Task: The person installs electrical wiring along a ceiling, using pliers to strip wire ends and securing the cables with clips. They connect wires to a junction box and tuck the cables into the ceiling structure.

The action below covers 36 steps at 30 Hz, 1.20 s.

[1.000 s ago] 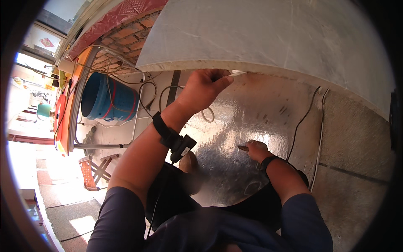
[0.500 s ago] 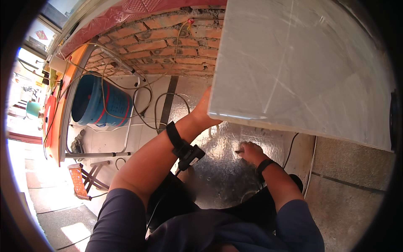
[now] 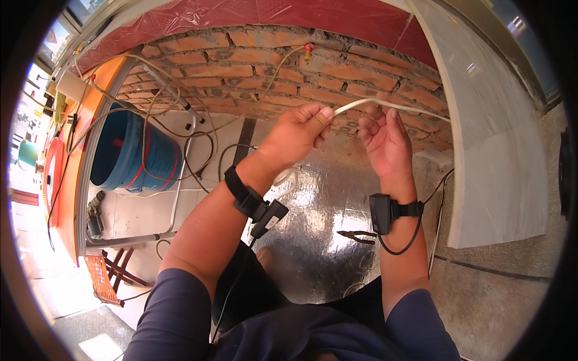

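1. Your left hand (image 3: 295, 132), just above the middle of the frame, grips a white cable (image 3: 355, 104), thumb and fingers pinched on it.
2. The cable arcs from that pinch toward the upper right, reaching the edge of the grey marbled panel (image 3: 497, 156).
3. Your right hand (image 3: 390, 144), right of centre, is turned palm up, its fingers loosely curled and parted from the thumb, just beneath the cable; you cannot tell whether the fingertips touch it.
4. Below, near your right forearm, dark-handled pliers (image 3: 356, 236) lie on the shiny silver sheet (image 3: 319, 198).
5. Behind your hands, a brick wall (image 3: 241, 72) runs across the upper part of the frame.
6. At left, a blue bucket (image 3: 158, 153) lies tipped beside the orange-topped table (image 3: 80, 144), with a folding stool (image 3: 103, 278) at lower left.
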Each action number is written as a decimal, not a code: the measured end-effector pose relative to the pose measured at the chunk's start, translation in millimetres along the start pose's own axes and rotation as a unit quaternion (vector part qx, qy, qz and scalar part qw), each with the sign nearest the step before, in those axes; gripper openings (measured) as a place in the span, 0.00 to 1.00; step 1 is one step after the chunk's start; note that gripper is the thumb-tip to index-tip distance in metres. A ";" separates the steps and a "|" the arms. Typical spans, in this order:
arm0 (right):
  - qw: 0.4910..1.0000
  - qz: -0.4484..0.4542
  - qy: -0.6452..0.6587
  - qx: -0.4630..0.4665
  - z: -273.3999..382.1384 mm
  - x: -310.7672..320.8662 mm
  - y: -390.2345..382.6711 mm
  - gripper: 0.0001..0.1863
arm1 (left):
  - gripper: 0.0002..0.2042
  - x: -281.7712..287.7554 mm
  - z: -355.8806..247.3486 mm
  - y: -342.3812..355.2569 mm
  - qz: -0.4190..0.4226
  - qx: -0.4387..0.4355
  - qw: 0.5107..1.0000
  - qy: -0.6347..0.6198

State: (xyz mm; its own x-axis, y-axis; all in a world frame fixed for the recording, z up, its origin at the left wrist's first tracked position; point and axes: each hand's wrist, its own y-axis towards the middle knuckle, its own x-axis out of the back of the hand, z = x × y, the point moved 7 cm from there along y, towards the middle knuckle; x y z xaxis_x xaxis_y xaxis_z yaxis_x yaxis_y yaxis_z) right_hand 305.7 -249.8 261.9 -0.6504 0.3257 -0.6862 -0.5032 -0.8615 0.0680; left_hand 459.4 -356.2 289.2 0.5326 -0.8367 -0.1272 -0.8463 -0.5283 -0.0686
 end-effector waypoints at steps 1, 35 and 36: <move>1.000 -0.014 -0.014 0.011 3.6 -14.1 7.7 0.20 | 0.13 6.1 2.5 2.3 0.014 0.010 1.000 -0.006; 0.937 -0.182 -0.293 -0.056 -2.0 -42.5 116.5 0.15 | 0.12 159.0 -28.0 78.3 -0.347 -0.165 0.892 0.239; 0.941 -0.176 -0.286 -0.048 -2.6 -44.1 116.9 0.16 | 0.12 158.9 -27.3 77.3 -0.352 -0.171 0.886 0.248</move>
State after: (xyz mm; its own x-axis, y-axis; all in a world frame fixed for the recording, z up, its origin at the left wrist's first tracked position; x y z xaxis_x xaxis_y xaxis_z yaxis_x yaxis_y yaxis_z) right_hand 277.0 -365.9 298.3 -0.6663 0.7305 -0.1499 -0.7093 -0.6828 -0.1752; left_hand 479.0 -534.0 290.7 0.9381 -0.1982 0.2840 -0.2950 -0.8868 0.3557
